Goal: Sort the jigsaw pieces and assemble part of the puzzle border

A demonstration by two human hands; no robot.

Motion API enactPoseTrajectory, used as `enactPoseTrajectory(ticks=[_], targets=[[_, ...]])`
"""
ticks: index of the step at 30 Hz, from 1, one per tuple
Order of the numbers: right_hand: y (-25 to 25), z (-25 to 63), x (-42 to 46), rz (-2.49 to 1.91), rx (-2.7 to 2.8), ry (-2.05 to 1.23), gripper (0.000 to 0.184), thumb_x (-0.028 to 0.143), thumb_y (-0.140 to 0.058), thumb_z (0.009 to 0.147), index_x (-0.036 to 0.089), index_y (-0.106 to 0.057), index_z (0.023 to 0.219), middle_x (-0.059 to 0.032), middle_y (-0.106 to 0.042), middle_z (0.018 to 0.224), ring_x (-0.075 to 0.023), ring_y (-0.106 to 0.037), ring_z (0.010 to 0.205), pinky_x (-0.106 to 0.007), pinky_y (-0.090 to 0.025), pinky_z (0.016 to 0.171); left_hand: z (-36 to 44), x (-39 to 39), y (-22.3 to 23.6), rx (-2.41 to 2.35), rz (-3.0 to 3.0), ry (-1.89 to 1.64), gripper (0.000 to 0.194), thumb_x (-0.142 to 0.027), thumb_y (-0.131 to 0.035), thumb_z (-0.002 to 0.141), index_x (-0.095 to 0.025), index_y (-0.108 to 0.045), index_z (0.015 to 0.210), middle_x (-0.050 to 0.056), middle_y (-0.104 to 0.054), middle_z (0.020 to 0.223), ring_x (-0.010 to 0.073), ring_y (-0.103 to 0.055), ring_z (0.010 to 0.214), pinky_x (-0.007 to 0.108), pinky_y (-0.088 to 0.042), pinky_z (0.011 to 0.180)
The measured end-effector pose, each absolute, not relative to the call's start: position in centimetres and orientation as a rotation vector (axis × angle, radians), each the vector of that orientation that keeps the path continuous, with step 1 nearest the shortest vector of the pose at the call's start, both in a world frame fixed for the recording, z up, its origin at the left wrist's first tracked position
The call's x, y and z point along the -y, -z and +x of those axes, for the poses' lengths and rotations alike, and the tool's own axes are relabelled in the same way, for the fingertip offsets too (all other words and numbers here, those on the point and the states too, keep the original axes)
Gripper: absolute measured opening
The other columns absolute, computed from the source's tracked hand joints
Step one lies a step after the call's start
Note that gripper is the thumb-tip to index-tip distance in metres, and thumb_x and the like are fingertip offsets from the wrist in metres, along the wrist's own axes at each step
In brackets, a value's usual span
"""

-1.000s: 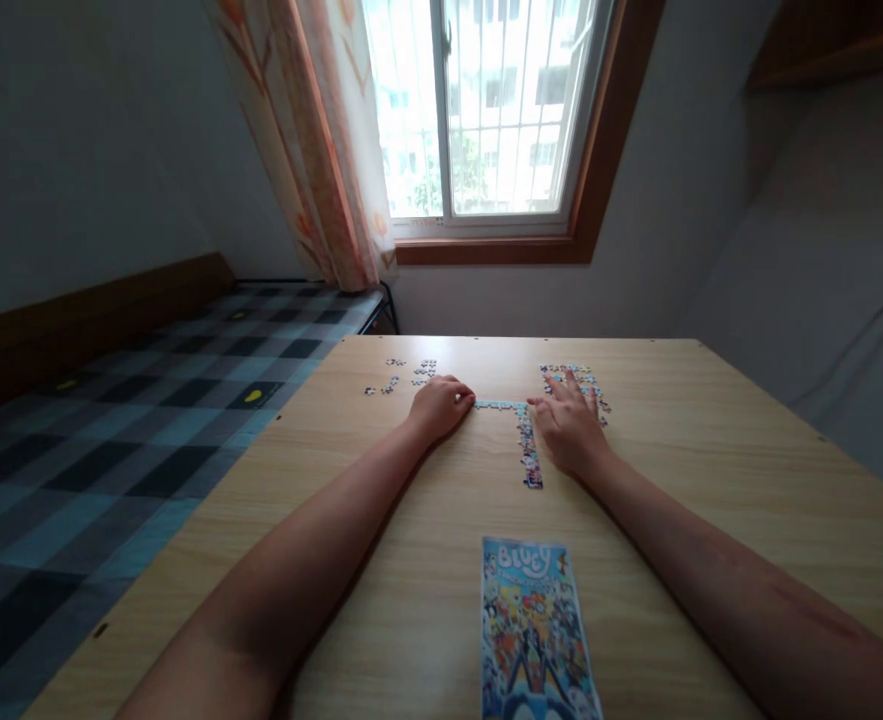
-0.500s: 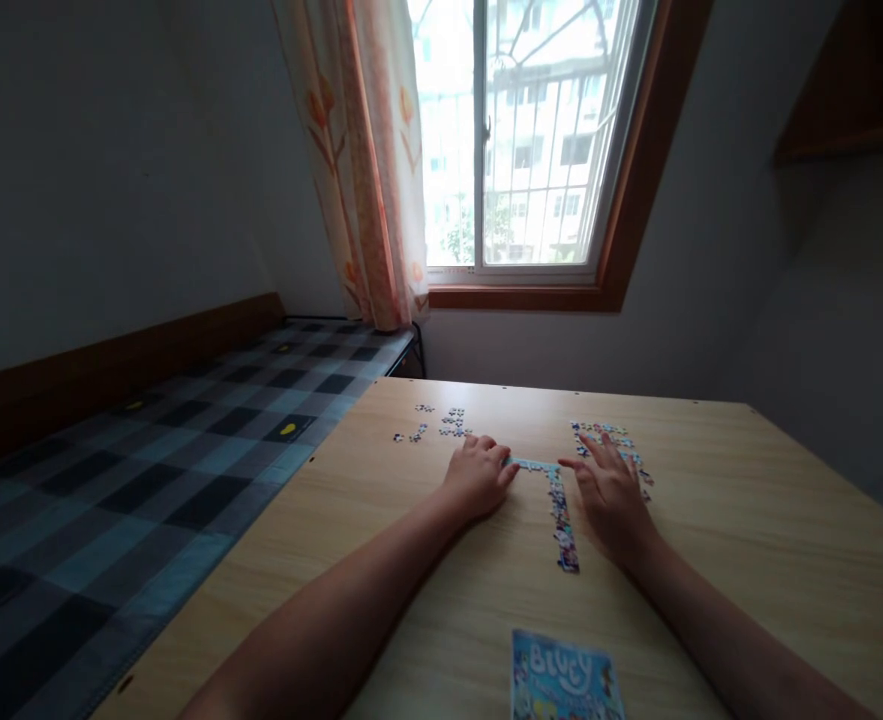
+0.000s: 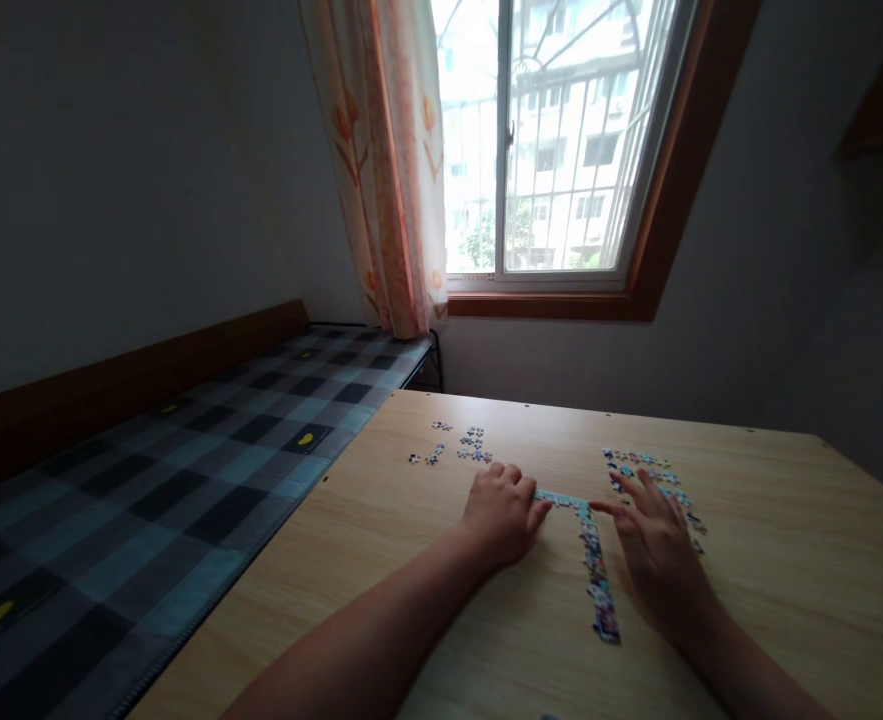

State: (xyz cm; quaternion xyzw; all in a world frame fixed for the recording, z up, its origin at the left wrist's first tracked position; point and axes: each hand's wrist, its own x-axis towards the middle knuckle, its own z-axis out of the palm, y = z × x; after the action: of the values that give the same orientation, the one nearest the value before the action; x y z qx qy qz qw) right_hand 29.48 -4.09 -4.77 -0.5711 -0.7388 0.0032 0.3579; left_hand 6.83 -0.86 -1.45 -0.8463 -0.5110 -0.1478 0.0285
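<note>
Joined jigsaw pieces form an L-shaped puzzle edge (image 3: 600, 580), with a short pale-blue row on top and a longer colourful column running towards me. My left hand (image 3: 502, 515) is curled at the left end of the blue row, thumb and fingers closed on it; what lies under the fingers is hidden. At the top right corner, my right hand (image 3: 662, 550) has its fingers spread. Its thumb side touches or nearly touches that corner, while the other fingers reach over loose puzzle pieces (image 3: 640, 460), partly covering them.
More loose puzzle pieces (image 3: 475, 440) lie at the back left of the wooden table (image 3: 381, 560). Left of the table is a bed (image 3: 186, 500) with a checked cover. Behind stand a curtain (image 3: 392, 180) and a barred window (image 3: 561, 150).
My view has shifted, so the table sits lower and the Bluey picture sheet has nearly left the frame. Both hands stay at the puzzle edge; the left fingers have shifted over its end.
</note>
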Motion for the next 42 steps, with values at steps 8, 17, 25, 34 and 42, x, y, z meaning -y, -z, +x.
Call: enactPoseTrajectory(ticks=[8, 17, 25, 34, 42], targets=[[5.5, 30.0, 3.9, -1.428, 1.933, 0.035, 0.051, 0.038, -0.027, 0.099, 0.027, -0.077, 0.104, -0.0066, -0.055, 0.141, -0.0346, -0.029, 0.144, -0.067, -0.02, 0.116, 6.6, 0.6, 1.4, 1.553, -2.63, 0.446, 0.038, -0.053, -0.046, 0.096, -0.021, -0.067, 0.099, 0.013, -0.064, 0.104, 0.0289, -0.054, 0.1, 0.046, -0.044, 0.089], [6.0, 30.3, 4.1, -1.392, 2.024, 0.081, 0.046, 0.037, -0.031, 0.098, 0.029, -0.076, 0.106, -0.0041, -0.053, 0.143, -0.0334, -0.027, 0.146, -0.066, -0.018, 0.117, 5.6, -0.5, 0.8, 1.527, -2.707, 0.515, 0.034, -0.043, -0.045, 0.099, -0.022, -0.07, 0.091, 0.009, -0.068, 0.098, 0.0252, -0.059, 0.096, 0.042, -0.045, 0.09], [5.8, 30.3, 4.2, -1.374, 2.02, 0.089, 0.046, 0.036, -0.031, 0.098, 0.028, -0.077, 0.103, -0.0045, -0.054, 0.142, -0.0341, -0.028, 0.145, -0.067, -0.02, 0.116, 5.6, -0.5, 0.8, 1.518, -2.72, 0.566, 0.034, -0.04, -0.044, 0.1, -0.022, -0.071, 0.088, 0.008, -0.07, 0.095, 0.0239, -0.06, 0.093, 0.041, -0.045, 0.092], [6.2, 30.6, 3.8, -1.387, 2.045, 0.069, 0.046, 0.036, -0.032, 0.098, 0.027, -0.077, 0.105, -0.0046, -0.052, 0.144, -0.0349, -0.027, 0.145, -0.068, -0.021, 0.115, 5.6, -0.5, 0.5, 1.521, -2.721, 0.569, 0.037, -0.039, -0.043, 0.101, -0.021, -0.073, 0.088, 0.007, -0.07, 0.092, 0.0228, -0.061, 0.09, 0.039, -0.046, 0.09], [6.1, 30.5, 3.9, -1.37, 2.064, 0.051, 0.045, 0.035, -0.032, 0.1, 0.026, -0.075, 0.108, -0.0051, -0.051, 0.145, -0.0343, -0.024, 0.146, -0.069, -0.02, 0.115, 5.4, -0.5, 0.8, 1.499, -2.711, 0.582, 0.036, -0.037, -0.044, 0.101, -0.021, -0.073, 0.087, 0.006, -0.07, 0.091, 0.0217, -0.06, 0.09, 0.039, -0.044, 0.093]])
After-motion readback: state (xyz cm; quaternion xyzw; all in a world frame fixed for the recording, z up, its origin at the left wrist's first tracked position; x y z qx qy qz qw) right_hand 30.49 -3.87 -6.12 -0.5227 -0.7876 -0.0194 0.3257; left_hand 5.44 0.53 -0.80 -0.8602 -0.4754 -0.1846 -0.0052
